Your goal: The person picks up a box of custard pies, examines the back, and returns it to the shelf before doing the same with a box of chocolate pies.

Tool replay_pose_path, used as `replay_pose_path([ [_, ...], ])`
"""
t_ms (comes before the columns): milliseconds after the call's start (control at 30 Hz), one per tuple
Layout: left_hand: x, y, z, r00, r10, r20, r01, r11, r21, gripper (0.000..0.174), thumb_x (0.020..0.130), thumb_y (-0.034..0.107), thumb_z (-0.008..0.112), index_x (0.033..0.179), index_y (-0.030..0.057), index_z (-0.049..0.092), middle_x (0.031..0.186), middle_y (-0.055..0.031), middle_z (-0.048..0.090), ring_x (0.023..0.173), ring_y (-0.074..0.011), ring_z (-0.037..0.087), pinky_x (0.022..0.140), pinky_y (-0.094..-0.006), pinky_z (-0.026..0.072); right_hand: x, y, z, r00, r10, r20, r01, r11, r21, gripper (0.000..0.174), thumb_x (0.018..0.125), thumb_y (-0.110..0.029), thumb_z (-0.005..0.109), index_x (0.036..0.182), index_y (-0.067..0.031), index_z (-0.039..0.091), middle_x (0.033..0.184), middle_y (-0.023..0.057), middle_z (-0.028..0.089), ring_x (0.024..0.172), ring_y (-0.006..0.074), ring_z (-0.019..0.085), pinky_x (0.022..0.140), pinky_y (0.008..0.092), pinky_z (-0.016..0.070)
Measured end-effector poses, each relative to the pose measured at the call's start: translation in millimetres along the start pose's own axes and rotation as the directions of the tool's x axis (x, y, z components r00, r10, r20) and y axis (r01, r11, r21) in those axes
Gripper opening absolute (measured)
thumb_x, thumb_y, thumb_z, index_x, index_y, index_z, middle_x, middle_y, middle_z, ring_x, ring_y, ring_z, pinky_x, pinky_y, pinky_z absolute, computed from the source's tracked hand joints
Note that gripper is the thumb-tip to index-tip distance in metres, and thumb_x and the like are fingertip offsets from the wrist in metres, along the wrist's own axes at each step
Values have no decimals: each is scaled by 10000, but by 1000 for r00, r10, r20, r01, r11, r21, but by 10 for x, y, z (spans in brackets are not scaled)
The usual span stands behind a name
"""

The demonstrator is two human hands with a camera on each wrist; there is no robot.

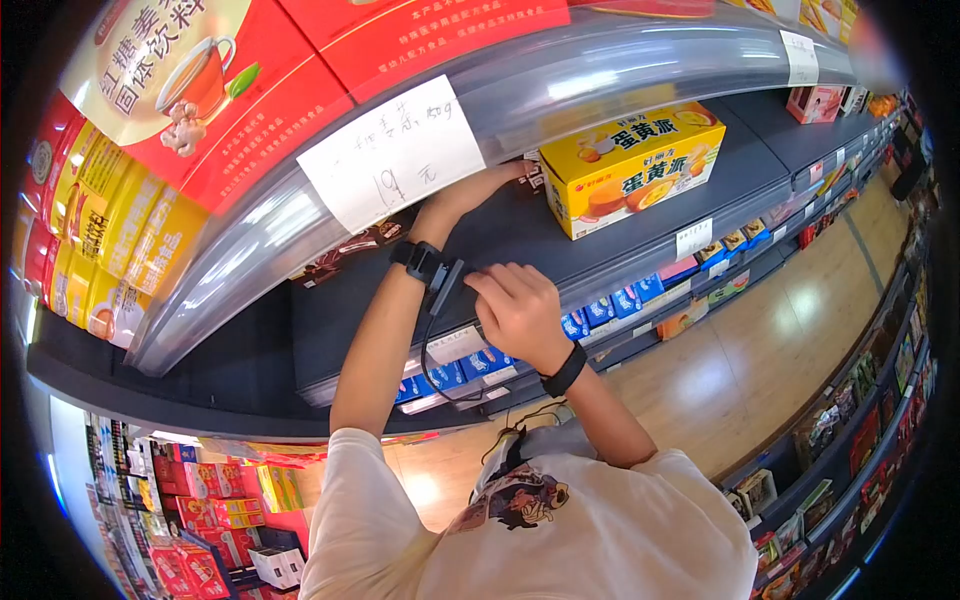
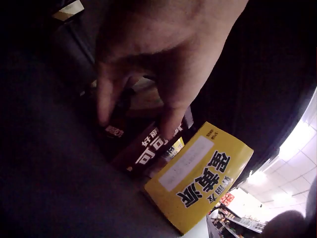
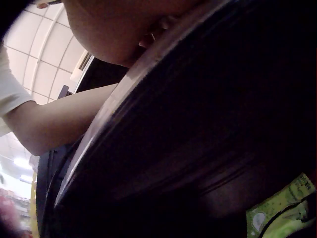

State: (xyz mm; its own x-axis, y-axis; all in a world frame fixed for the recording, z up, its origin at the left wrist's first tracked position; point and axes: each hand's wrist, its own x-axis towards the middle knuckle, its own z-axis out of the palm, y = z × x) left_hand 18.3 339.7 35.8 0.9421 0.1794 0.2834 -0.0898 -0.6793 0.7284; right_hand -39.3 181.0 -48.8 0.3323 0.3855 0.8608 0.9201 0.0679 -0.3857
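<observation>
My left hand [image 1: 478, 195] reaches under the upper shelf, mostly behind a handwritten price card [image 1: 392, 150] in the head view. In the left wrist view its thumb and fingers straddle a dark brown box [image 2: 143, 156] with white lettering, gripping it by its sides. Right beside that box stands a yellow egg-yolk pie carton [image 1: 632, 168], its front turned toward the aisle. My right hand [image 1: 522, 312] is by the front edge of the dark shelf [image 1: 470, 260], fingers loosely curled and holding nothing.
Large red drink boxes [image 1: 230, 100] stand on the upper shelf, whose curved clear edge strip [image 1: 560, 90] overhangs the left arm. Blue packs [image 1: 600, 310] line a lower shelf. A black cable [image 1: 428, 350] hangs from the left wrist. More stocked shelves [image 1: 850, 430] run across the aisle.
</observation>
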Motion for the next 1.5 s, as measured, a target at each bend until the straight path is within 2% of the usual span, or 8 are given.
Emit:
replay_pose_path([
  [333, 222, -73, 154, 999, 32, -3, -31, 984, 177, 734, 741, 143, 779, 1385, 26, 448, 1376, -190, 506, 1307, -294, 436, 1093, -358, 323, -7, 18, -19, 1000, -5, -19, 6, 1000, 23, 191, 699, 3, 620, 886, -37, 635, 786, 95, 599, 627, 270, 568, 566, 360, 441],
  [600, 240, -264, 197, 990, 137, -27, -125, 956, 266, 674, 757, 161, 758, 1358, 31, 481, 1383, -178, 505, 1307, -288, 434, 1102, -360, 313, -17, 24, 1, 1000, -11, -13, 11, 1000, 23, 194, 696, -1, 626, 887, -34, 633, 782, 95, 594, 630, 265, 571, 561, 359, 440],
  [867, 234, -11, 95, 998, 47, 43, -60, 922, 383, 751, 747, 212, 768, 1388, 26, 423, 1377, -208, 484, 1305, -310, 430, 1092, -370, 321, -51, 37, -23, 999, -34, -22, 35, 999, 26, 184, 710, -20, 642, 893, -34, 632, 799, 86, 592, 657, 254, 575, 599, 356, 450],
  [1100, 356, 157, -62, 979, 93, 182, -184, 790, 585, 746, 759, 193, 740, 1389, 33, 373, 1339, -249, 466, 1314, -348, 415, 1105, -377, 306, -72, 41, -38, 999, -41, 2, 41, 999, -30, 171, 712, -78, 655, 877, -56, 611, 776, 63, 543, 700, 237, 569, 638, 355, 460],
  [1267, 477, 55, -38, 958, 140, 250, -269, 742, 614, 712, 761, 149, 733, 1397, 71, 423, 1390, -219, 461, 1334, -329, 408, 1121, -381, 296, -82, 44, -38, 999, -47, 14, 48, 999, -18, 147, 727, -80, 651, 867, -63, 609, 764, 62, 536, 708, 235, 570, 650, 353, 460],
  [1333, 461, 80, -79, 947, 203, 251, -297, 852, 432, 718, 752, 165, 753, 1404, 110, 458, 1423, -202, 450, 1346, -318, 403, 1137, -381, 284, -74, 37, -56, 999, -47, 8, 47, 999, -16, 143, 732, -76, 648, 868, -61, 610, 768, 67, 539, 713, 238, 573, 652, 354, 461],
  [1433, 452, 115, -96, 948, 195, 253, -297, 832, 470, 733, 746, 192, 770, 1405, 119, 460, 1435, -191, 442, 1347, -318, 404, 1133, -379, 294, -74, 39, -62, 999, -54, 1, 54, 999, -4, 140, 736, -73, 645, 871, -57, 611, 775, 73, 545, 718, 241, 578, 653, 355, 463],
  [1500, 422, 120, -107, 937, 249, 247, -349, 724, 595, 730, 749, 207, 774, 1399, 95, 463, 1428, -182, 451, 1332, -313, 425, 1117, -376, 320, -86, 43, -56, 999, -53, 1, 53, 999, 4, 141, 736, -72, 644, 873, -55, 611, 779, 76, 549, 720, 243, 581, 654, 356, 464],
])
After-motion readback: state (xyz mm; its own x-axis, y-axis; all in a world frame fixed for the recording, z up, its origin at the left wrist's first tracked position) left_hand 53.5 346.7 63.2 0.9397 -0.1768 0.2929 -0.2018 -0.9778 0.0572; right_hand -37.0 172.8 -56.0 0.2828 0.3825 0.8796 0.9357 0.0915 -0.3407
